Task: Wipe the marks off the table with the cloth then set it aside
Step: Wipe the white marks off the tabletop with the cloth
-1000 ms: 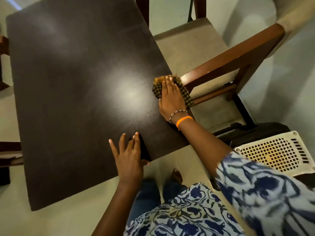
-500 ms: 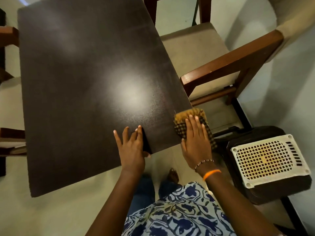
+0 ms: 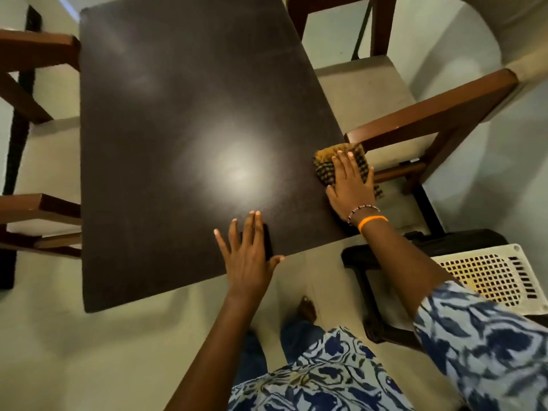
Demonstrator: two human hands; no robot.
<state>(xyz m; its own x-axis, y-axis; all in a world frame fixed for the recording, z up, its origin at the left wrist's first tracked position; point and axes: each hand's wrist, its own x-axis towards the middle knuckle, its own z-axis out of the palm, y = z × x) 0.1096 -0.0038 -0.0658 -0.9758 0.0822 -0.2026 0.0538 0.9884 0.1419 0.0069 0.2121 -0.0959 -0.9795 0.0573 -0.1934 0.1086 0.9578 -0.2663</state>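
Cloth [image 3: 324, 169], checked brown/black, bunched at table [image 3: 178, 114] edge; right hand [image 3: 351, 188] fingers flat, pressing it

The counter [image 3: 166, 143] under my hands was dark, fine-grained and semi-glossy, throwing back a soft glare. The cloth [image 3: 324, 167] at three o'clock was woven, checked black and mustard, coarse-looking. The chair arm [image 3: 430, 117] at two o'clock was polished reddish-brown wood, its seat [image 3: 361, 93] matt beige fabric. At four o'clock lay a perforated cream plastic basket [image 3: 492, 277].
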